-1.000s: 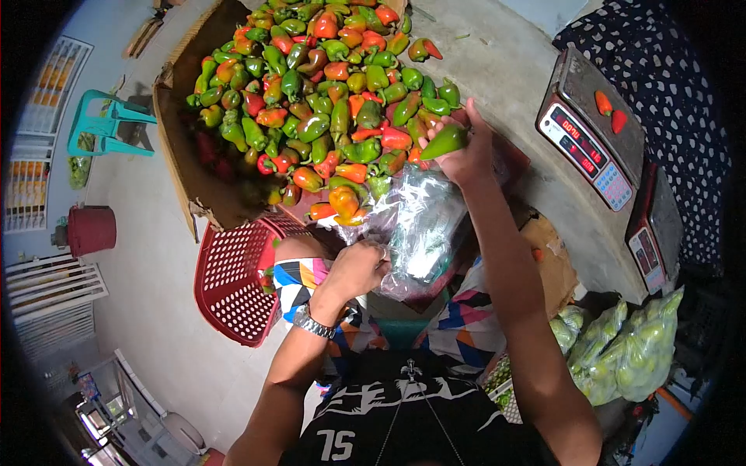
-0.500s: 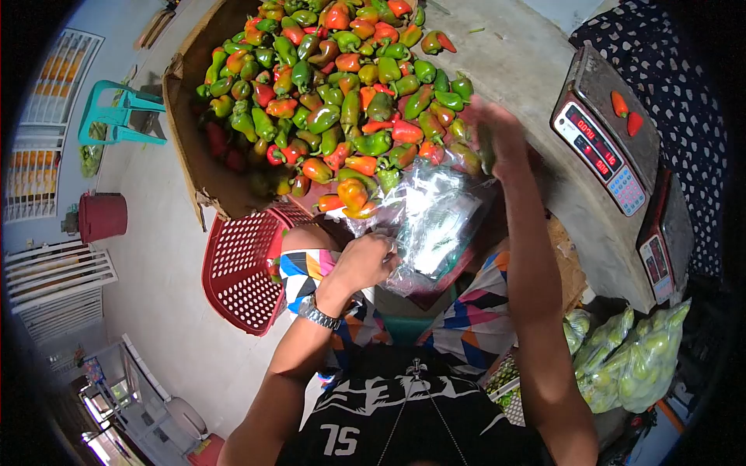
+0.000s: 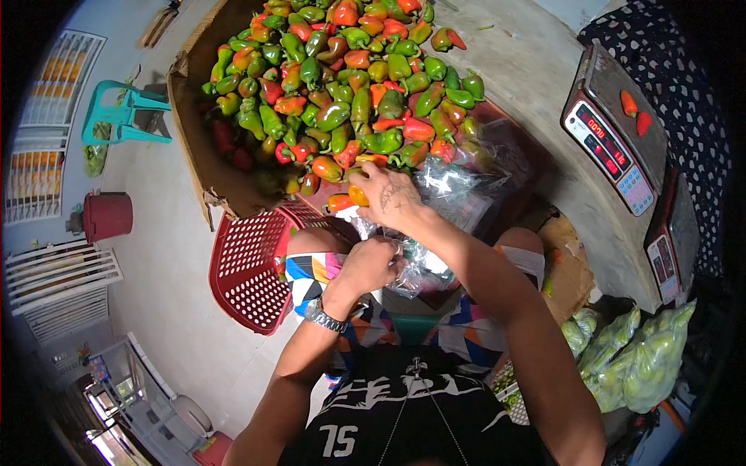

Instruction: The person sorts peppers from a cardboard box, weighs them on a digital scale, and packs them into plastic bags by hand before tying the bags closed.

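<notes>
A big heap of red, green and orange peppers (image 3: 334,113) lies in and in front of an opened cardboard box (image 3: 185,144). My left hand (image 3: 374,264), with a metal watch on its wrist, is closed on the edge of a clear plastic bag (image 3: 454,190). The bag lies crumpled at the near edge of the heap. My right hand (image 3: 385,194) reaches across to the heap's near edge, its fingers bent over an orange pepper (image 3: 358,195). Its fingertips are partly hidden, so its hold on the pepper is unclear. Another orange pepper (image 3: 339,203) lies just left of it.
Two digital scales (image 3: 610,151) stand at the right, with two red peppers (image 3: 636,113) on the farther one. Bags of green produce (image 3: 645,365) sit at the lower right. A red perforated basket (image 3: 250,268) is beside my left knee. A teal chair (image 3: 116,113) stands at the far left.
My right hand has moved left from the heap's right side to the orange peppers near my left hand. My left hand still grips the bag. The view has shifted slightly.
</notes>
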Motion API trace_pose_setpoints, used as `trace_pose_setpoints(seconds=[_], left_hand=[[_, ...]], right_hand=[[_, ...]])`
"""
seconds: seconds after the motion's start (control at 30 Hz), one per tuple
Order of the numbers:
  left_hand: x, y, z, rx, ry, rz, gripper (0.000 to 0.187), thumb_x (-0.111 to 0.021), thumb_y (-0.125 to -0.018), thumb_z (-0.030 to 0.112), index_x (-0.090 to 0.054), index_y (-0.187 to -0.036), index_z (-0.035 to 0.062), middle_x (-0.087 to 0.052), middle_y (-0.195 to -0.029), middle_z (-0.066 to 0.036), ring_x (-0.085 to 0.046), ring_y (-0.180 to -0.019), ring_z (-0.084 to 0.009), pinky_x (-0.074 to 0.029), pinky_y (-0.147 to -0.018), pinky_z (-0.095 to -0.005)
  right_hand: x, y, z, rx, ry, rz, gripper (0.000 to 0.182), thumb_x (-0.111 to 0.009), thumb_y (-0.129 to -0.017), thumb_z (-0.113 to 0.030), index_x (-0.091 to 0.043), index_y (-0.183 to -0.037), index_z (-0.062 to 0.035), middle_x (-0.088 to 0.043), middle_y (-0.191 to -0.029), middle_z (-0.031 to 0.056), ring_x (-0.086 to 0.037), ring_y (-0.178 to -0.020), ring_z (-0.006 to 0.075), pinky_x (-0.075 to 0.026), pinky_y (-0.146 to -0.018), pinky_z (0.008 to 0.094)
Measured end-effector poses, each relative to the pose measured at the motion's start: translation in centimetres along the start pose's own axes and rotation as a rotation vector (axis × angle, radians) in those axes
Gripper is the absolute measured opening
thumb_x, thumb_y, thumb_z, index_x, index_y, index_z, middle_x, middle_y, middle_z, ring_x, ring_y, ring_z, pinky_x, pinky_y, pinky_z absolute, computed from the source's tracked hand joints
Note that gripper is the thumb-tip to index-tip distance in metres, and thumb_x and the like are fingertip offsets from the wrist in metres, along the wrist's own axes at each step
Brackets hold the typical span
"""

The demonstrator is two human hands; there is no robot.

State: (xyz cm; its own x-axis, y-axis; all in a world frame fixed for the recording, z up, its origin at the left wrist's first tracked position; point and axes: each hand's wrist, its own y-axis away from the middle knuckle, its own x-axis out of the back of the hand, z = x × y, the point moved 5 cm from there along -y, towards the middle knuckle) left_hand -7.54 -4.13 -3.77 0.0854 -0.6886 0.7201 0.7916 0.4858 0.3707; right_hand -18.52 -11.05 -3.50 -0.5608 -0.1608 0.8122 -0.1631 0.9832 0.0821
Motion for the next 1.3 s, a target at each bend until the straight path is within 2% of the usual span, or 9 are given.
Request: trace_pose_setpoints(seconds=[0.13, 0.23, 0.33, 0.4, 0.47, 0.67, 0.9, 1.1, 1.3], left_hand=[[0.2, -0.3, 0.7, 0.011, 0.002, -0.007, 0.024, -0.072, -0.091, 0.024, -0.076, -0.095, 0.0012, -0.073, -0.093, -0.025, -0.071, -0.093, -0.0431, -0.056, -0.084, -0.0531], [0.2, -0.5, 1.0, 0.011, -0.003, -0.016, 0.025, -0.071, -0.093, 0.027, -0.076, -0.098, 0.0029, -0.073, -0.096, -0.023, -0.070, -0.095, -0.0431, -0.056, -0.086, -0.0529], [0.1, -0.8, 1.2, 0.016, -0.029, -0.026, 0.026, -0.070, -0.094, 0.028, -0.076, -0.099, 0.0028, -0.073, -0.096, -0.024, -0.070, -0.095, -0.0442, -0.055, -0.086, -0.0535], [0.4, -0.8, 1.6, 0.036, -0.043, -0.053, 0.027, -0.069, -0.095, 0.028, -0.076, -0.099, 0.0028, -0.073, -0.096, -0.024, -0.070, -0.095, -0.0449, -0.055, -0.086, -0.0537], [0.5, -0.8, 1.8, 0.027, -0.037, -0.042, 0.026, -0.068, -0.095, 0.028, -0.076, -0.097, 0.0032, -0.072, -0.095, -0.024, -0.069, -0.094, -0.0451, -0.055, -0.085, -0.0540], [-0.1, -1.1, 1.7, 0.008, -0.022, -0.019, 0.025, -0.069, -0.095, 0.027, -0.074, -0.093, 0.0026, -0.072, -0.092, -0.024, -0.070, -0.092, -0.0449, -0.055, -0.083, -0.0534], [-0.1, -1.2, 1.6, -0.017, 0.005, -0.009, 0.023, -0.068, -0.095, 0.025, -0.073, -0.093, 0.0034, -0.071, -0.090, -0.024, -0.069, -0.091, -0.0452, -0.054, -0.081, -0.0533], [-0.1, -1.2, 1.7, 0.007, -0.002, -0.017, 0.029, -0.071, -0.093, 0.028, -0.074, -0.087, 0.0001, -0.071, -0.090, -0.026, -0.069, -0.091, -0.0459, -0.055, -0.082, -0.0541], [0.1, -1.3, 2.1, -0.004, -0.032, -0.051, 0.027, -0.068, -0.093, 0.025, -0.071, -0.088, -0.0014, -0.070, -0.089, -0.027, -0.068, -0.091, -0.0468, -0.054, -0.082, -0.0545]], right_hand=[[1.5, 0.4, 1.2, -0.073, -0.215, 0.039, 0.061, -0.092, -0.073, -0.026, -0.064, -0.124, -0.0129, -0.065, -0.119, 0.0166, -0.069, -0.106, 0.0402, -0.056, -0.093, 0.0478], [2.3, -0.9, 3.7, -0.018, -1.078, 0.061, 0.064, -0.092, -0.076, -0.023, -0.061, -0.130, -0.0078, -0.071, -0.115, 0.0112, -0.071, -0.095, 0.0226, -0.059, -0.079, 0.0358], [7.4, 0.8, 4.7, -0.028, -1.748, -0.126, 0.055, -0.077, -0.089, -0.012, -0.053, -0.138, -0.0043, -0.069, -0.127, 0.0168, -0.071, -0.090, 0.0198, -0.058, -0.067, 0.0283], [10.1, 1.7, 4.4, 0.087, -2.008, -0.149, 0.045, -0.055, -0.104, -0.028, -0.051, -0.142, -0.0032, -0.066, -0.132, 0.0230, -0.071, -0.087, 0.0208, -0.059, -0.063, 0.0294], [10.9, 2.4, 5.0, -0.013, -2.088, -0.062, 0.058, -0.047, -0.107, -0.046, -0.055, -0.141, 0.0002, -0.069, -0.126, 0.0228, -0.071, -0.080, 0.0214, -0.057, -0.060, 0.0300], [10.1, 2.7, 6.3, 0.085, -2.084, -0.118, 0.079, -0.043, -0.104, -0.066, -0.062, -0.135, 0.0035, -0.072, -0.109, 0.0197, -0.069, -0.070, 0.0211, -0.053, -0.057, 0.0308], [11.0, 3.0, 6.2, 0.070, -2.124, -0.131, 0.076, -0.049, -0.102, -0.064, -0.062, -0.135, 0.0034, -0.071, -0.101, 0.0160, -0.065, -0.062, 0.0209, -0.051, -0.056, 0.0307], [10.2, 2.5, 8.3, -0.337, -2.073, 0.247, 0.057, -0.064, -0.098, -0.062, -0.067, -0.116, -0.0076, -0.068, -0.084, 0.0065, -0.063, -0.062, 0.0173, -0.051, -0.057, 0.0310], [9.2, 2.9, 9.4, -0.492, -2.122, 0.139, 0.058, -0.055, -0.101, -0.070, -0.065, -0.107, -0.0138, -0.068, -0.082, 0.0054, -0.061, -0.065, 0.0173, -0.051, -0.059, 0.0315]])
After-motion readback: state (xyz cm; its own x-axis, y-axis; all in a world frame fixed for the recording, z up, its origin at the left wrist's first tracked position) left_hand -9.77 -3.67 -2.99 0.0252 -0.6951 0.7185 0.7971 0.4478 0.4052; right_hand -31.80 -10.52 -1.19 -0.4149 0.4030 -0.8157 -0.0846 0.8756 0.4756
